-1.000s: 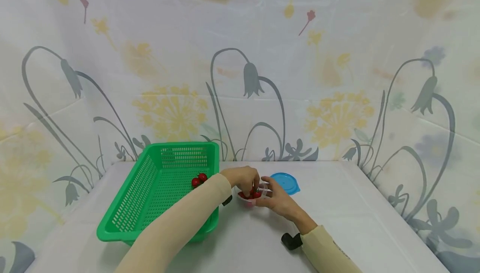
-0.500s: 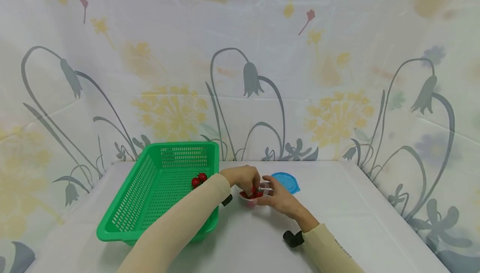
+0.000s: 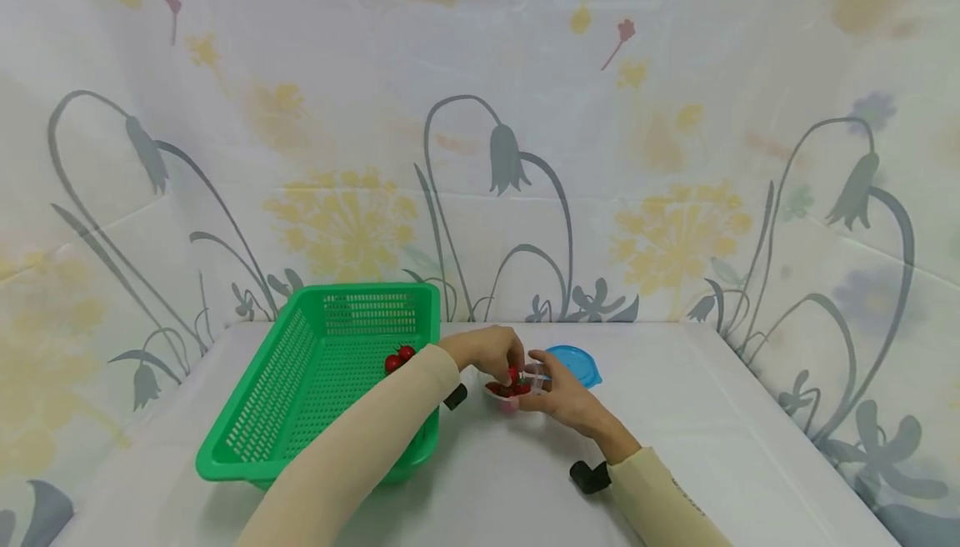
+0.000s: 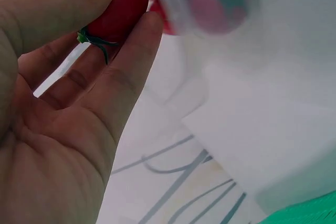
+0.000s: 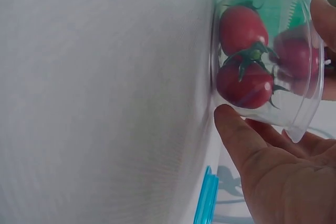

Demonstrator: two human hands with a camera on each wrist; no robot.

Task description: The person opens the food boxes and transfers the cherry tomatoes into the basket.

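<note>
My left hand [image 3: 491, 349] pinches a cherry tomato [image 4: 123, 11] with a green stem cap between thumb and fingers. It is over the mouth of a small clear plastic container [image 5: 296, 111] on the table. Through the wall in the right wrist view I see red cherry tomatoes [image 5: 244, 85] inside. Around the container's right side, my right hand [image 3: 572, 401] holds it with thumb and fingers spread. A blue lid [image 3: 573, 363] lies flat just behind that hand.
A large green basket [image 3: 225, 470] stands on the left, with a few tomatoes [image 3: 393, 363] near its right wall, partly behind my left sleeve. The white table [image 3: 720, 414] meets a flower-printed cloth [image 3: 480, 222] at the back.
My left hand has risen slightly, and a tomato now shows at its fingertips above the container. My right hand and the container have shifted a little to the right.
</note>
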